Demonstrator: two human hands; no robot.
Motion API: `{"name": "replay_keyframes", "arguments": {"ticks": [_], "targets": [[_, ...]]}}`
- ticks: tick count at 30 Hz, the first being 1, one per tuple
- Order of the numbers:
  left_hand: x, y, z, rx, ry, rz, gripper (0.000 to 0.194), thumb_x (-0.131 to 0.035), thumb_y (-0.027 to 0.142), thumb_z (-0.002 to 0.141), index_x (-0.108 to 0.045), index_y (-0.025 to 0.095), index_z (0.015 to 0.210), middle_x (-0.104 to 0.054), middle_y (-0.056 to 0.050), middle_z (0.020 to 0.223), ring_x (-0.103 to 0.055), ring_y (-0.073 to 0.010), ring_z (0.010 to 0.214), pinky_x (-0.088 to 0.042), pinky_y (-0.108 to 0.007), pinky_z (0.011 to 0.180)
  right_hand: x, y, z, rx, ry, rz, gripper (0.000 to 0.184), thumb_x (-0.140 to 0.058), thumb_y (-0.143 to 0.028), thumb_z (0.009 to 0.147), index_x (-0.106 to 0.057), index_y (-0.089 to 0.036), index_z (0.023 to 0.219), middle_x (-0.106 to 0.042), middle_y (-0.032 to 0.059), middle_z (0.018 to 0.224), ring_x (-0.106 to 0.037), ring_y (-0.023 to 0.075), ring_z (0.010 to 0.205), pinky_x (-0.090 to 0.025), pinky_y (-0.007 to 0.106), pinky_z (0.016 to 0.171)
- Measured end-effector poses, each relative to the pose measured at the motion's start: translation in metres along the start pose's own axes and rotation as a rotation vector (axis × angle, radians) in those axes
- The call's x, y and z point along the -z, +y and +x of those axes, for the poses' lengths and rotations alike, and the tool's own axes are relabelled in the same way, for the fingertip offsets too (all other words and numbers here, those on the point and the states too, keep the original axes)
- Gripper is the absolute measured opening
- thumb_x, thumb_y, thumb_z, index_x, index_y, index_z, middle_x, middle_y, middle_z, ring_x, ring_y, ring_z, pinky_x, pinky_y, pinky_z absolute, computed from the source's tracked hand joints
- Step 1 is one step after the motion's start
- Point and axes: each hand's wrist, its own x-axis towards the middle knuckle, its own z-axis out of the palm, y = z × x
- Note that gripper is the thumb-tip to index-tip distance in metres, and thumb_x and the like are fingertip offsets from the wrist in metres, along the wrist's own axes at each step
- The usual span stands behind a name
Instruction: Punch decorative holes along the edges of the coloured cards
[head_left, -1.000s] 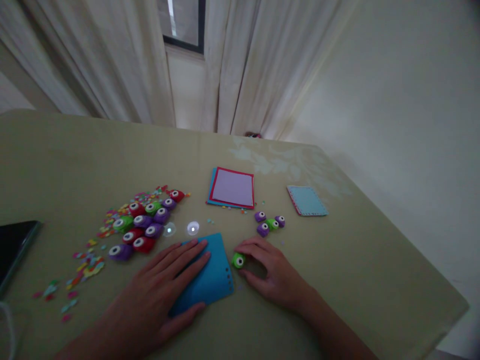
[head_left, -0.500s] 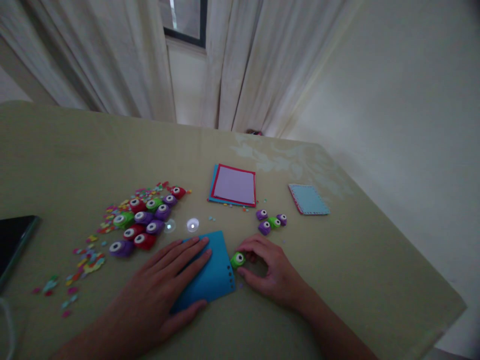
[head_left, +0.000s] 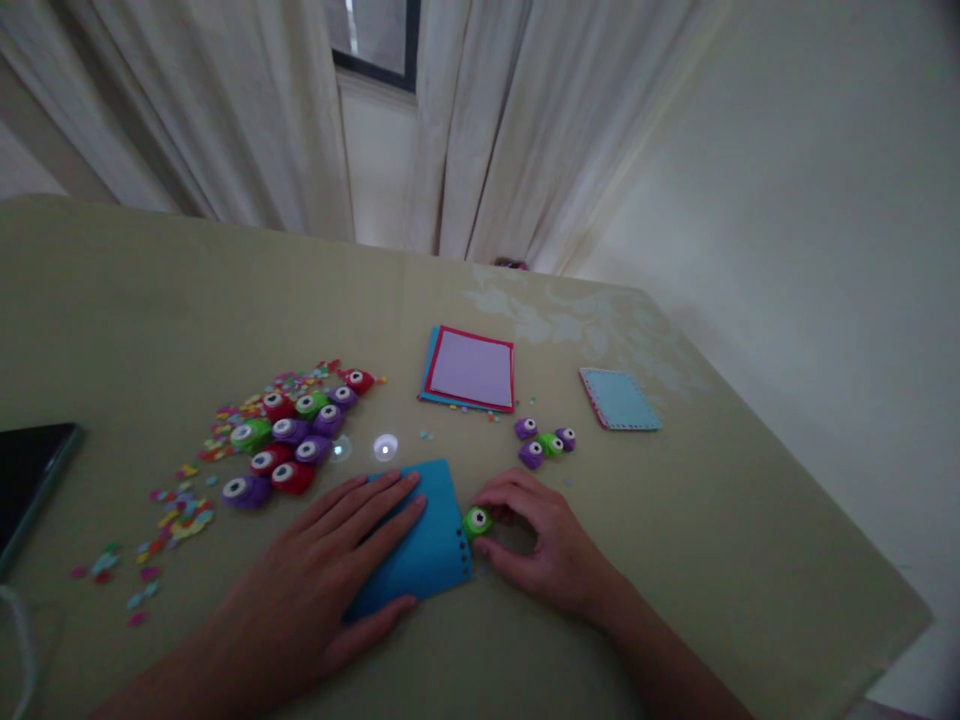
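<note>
While a dark-screened device (head_left: 30,480) lies cut off by the left edge of the view, a white cable (head_left: 25,640) curves just below it. Paper confetti (head_left: 196,520) in many colours scatters across the table (head_left: 712,520) and around a cluster of craft punches (head_left: 290,431), red, green and purple, each with a white round top. Right of these sit two pale round spots (head_left: 385,448); whether they are clear discs or reflections, I cannot tell.

The left hand (head_left: 322,575) lies flat, fingers slightly spread, on a blue card (head_left: 427,560), bearing on it without grasping it. Beyond the card, a lilac sheet (head_left: 472,368) tops red and blue ones in a loose stack. A column of small holes runs along the blue card's right edge, where a green craft punch (head_left: 477,523) meets it; whether the card is inside its slot cannot be told. The right hand (head_left: 540,530) pinches that punch, thumb and fingertips apart only by its width. Just beyond stand one green and three purple punches (head_left: 551,445). Farther right, well apart, lies a light-blue card (head_left: 621,399) with a notched border and red beneath.
</note>
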Motion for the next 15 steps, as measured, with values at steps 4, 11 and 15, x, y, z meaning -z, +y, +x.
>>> {"name": "replay_keyframes", "arguments": {"ticks": [4,11,15], "targets": [[0.002,0.001,0.0,0.003,0.001,0.007,0.078,-0.06,0.06,0.104,-0.035,0.029,0.171,-0.047,-0.004,0.17,-0.055,-0.0302,0.148,-0.043,-0.046,0.124,-0.005,0.002,0.0,-0.013,0.033,0.002,0.023,-0.081,-0.027,0.093,-0.072,-0.022,0.113,-0.071,0.0067,0.109,-0.066,0.0206,0.094,-0.055,0.032,0.083],[0.002,0.002,0.002,-0.01,0.005,0.039,0.079,-0.059,0.061,0.105,-0.033,0.027,0.171,-0.044,-0.003,0.172,-0.052,-0.0286,0.15,-0.036,-0.044,0.127,-0.012,0.002,0.003,-0.024,0.091,0.046,0.02,-0.08,-0.032,0.098,-0.074,-0.021,0.113,-0.072,0.0074,0.11,-0.069,0.02,0.096,-0.057,0.031,0.084],[0.003,0.001,0.003,-0.015,0.009,0.065,0.08,-0.059,0.063,0.104,-0.034,0.026,0.171,-0.041,-0.002,0.173,-0.049,-0.0276,0.152,-0.029,-0.043,0.13,-0.01,0.001,0.003,0.02,0.055,0.061,0.022,-0.077,-0.025,0.099,-0.076,-0.021,0.121,-0.074,0.0081,0.114,-0.071,0.0204,0.104,-0.058,0.032,0.092]]}}
